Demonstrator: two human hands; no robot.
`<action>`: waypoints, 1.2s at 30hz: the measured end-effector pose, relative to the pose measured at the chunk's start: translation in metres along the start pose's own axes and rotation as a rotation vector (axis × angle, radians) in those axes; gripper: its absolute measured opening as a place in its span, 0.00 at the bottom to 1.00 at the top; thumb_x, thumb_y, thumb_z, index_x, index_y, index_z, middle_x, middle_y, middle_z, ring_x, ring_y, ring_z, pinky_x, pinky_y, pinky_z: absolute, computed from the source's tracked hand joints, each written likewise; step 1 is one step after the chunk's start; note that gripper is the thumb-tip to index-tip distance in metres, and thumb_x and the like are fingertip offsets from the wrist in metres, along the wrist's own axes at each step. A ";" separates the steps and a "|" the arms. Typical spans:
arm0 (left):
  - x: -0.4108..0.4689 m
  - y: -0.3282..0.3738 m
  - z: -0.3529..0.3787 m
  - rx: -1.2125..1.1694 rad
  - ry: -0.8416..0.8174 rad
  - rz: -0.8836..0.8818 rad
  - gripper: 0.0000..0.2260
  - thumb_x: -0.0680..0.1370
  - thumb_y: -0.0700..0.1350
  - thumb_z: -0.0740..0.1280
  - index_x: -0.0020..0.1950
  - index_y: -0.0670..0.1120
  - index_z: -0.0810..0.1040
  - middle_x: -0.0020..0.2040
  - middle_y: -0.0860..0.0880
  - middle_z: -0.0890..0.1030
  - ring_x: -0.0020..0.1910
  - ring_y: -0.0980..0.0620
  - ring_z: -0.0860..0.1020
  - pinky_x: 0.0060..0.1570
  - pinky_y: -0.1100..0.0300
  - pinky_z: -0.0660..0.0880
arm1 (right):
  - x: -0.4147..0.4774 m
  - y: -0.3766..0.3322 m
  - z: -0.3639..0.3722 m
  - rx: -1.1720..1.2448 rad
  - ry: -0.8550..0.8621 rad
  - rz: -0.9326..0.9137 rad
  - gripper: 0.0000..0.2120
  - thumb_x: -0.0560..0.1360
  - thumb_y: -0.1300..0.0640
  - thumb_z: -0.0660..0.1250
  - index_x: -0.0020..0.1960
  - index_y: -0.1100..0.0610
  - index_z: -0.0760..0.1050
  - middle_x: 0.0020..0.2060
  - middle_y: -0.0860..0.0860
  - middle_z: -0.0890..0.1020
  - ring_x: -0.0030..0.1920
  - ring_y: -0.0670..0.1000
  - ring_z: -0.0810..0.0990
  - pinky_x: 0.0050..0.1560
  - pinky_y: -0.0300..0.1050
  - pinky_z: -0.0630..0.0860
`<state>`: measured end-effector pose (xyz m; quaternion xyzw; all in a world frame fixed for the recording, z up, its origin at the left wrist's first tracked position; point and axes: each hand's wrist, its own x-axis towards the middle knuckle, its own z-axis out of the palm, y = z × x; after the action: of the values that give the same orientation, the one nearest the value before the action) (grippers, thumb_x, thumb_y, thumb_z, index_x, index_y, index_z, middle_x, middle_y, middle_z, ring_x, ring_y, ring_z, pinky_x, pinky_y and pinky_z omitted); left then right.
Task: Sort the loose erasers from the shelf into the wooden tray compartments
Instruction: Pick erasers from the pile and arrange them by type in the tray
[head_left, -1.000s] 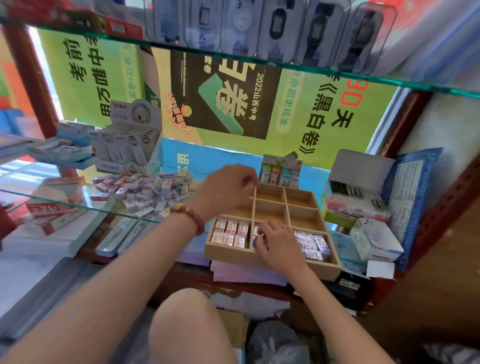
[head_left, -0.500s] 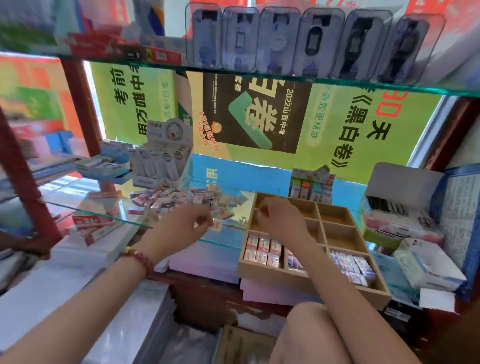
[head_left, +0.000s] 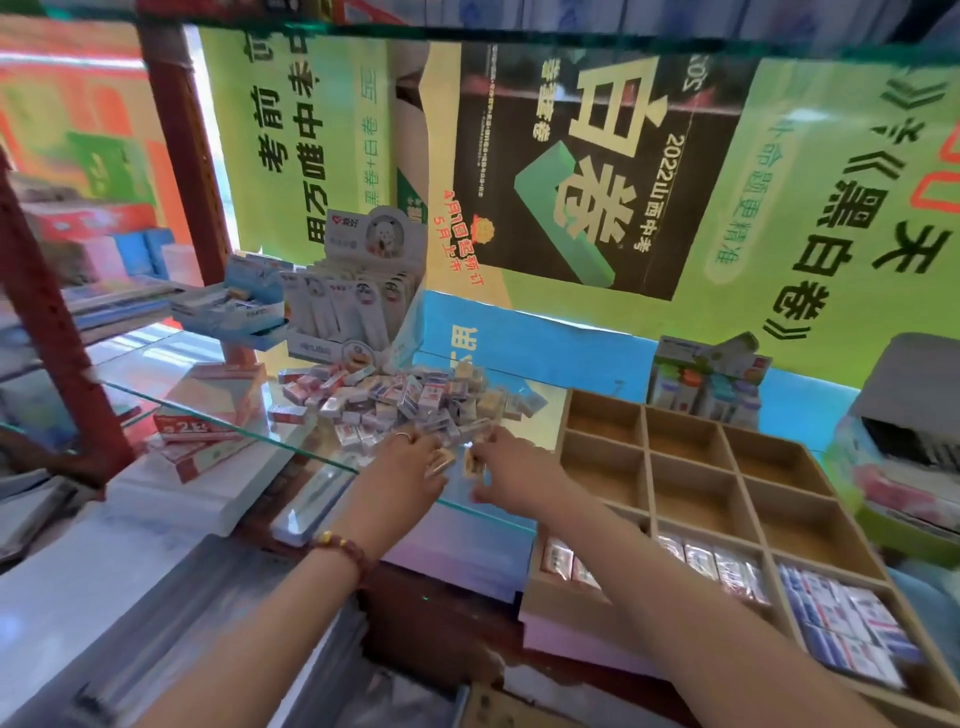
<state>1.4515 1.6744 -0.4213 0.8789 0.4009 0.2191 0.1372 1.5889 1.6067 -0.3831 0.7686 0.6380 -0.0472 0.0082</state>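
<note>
Stationery shop: stocked glass shelf (head_left: 218, 415), posters (head_left: 571, 171).

Left wrist, lower centre of frame: we log a beaded bracelet (head_left: 340, 551), dark red with one gold bead. Thin ring (head_left: 403, 436) on the left hand (head_left: 410, 467). Forearms bare.

Backdrop is a big green poster (head_left: 810, 208) with black Chinese lettering, plus a black poster (head_left: 597, 171) in the middle. Red metal upright (head_left: 182, 150) on the left. There's a white display box (head_left: 358, 306) with a cartoon bear on top and a blue-and-white box (head_left: 234, 312) just beside it. Red-and-white boxes (head_left: 213, 405) sit lower down, and there's a little carton of colourful bottles (head_left: 706, 379) back right.
</note>
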 end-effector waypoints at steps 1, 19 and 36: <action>-0.001 -0.001 0.005 0.001 0.041 -0.007 0.12 0.75 0.44 0.66 0.58 0.44 0.74 0.57 0.46 0.72 0.59 0.47 0.69 0.52 0.58 0.69 | 0.000 0.000 0.002 0.000 0.029 -0.008 0.23 0.75 0.49 0.68 0.66 0.57 0.70 0.64 0.56 0.69 0.60 0.58 0.74 0.55 0.52 0.74; -0.013 -0.001 0.018 -0.283 0.054 0.075 0.18 0.76 0.37 0.64 0.65 0.48 0.72 0.64 0.50 0.73 0.63 0.52 0.70 0.58 0.67 0.66 | -0.005 0.001 -0.004 -0.011 -0.056 -0.012 0.24 0.76 0.61 0.62 0.71 0.54 0.63 0.65 0.57 0.70 0.61 0.58 0.74 0.57 0.51 0.73; -0.012 0.002 0.030 -0.221 0.160 -0.045 0.24 0.71 0.55 0.72 0.64 0.50 0.72 0.59 0.50 0.76 0.56 0.50 0.75 0.51 0.55 0.73 | 0.005 0.004 -0.006 0.178 0.098 0.052 0.30 0.75 0.65 0.64 0.74 0.55 0.58 0.69 0.56 0.69 0.66 0.57 0.71 0.61 0.52 0.71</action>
<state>1.4606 1.6618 -0.4499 0.8291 0.4034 0.3281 0.2055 1.5939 1.6116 -0.3780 0.7839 0.6108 -0.0659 -0.0899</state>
